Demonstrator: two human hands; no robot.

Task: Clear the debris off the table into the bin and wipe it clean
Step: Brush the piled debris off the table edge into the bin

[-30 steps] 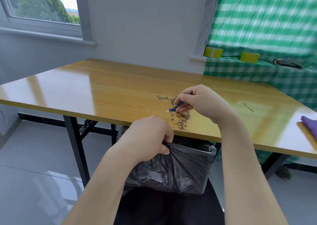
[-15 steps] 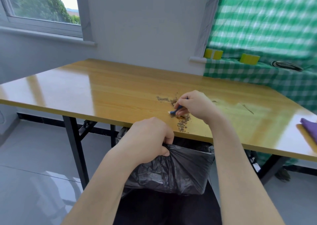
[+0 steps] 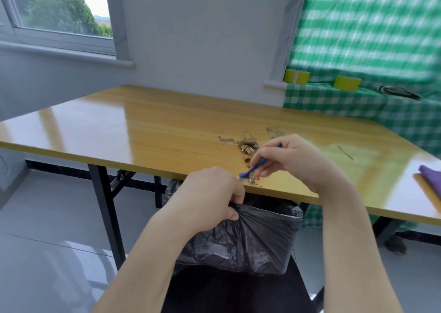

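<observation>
The left hand [image 3: 210,200] is clenched on the rim of the black bag [image 3: 265,217] lining the bin [image 3: 238,253], holding it up just under the near edge of the table [image 3: 143,126]. The right hand [image 3: 293,162] pinches a small blue brush [image 3: 259,163], its tip down on the wood right at that edge among a few crumbs [image 3: 253,182]. The main debris [image 3: 248,147] lies a little farther in: a heap of brown flakes, with thin grey smears to its left and far right.

From where I stand, the drop is the weak spot. The fist bunches the bag on its left side, so the mouth there looks pinched. The brush tip sits close to that same side, and a stroke angled leftward could send crumbs past the rim onto the floor. The flakes look light, and a quick flick would likely scatter them rather than herd them. If the left grip slackens, the bag could sag away from the edge and open a gap.

The brush is small for the spread, so fine dust may just get smeared. A thin strand [image 3: 344,153] lying right of the hand could be overlooked. The purple cloth [image 3: 432,174] waits well apart at the right.
</observation>
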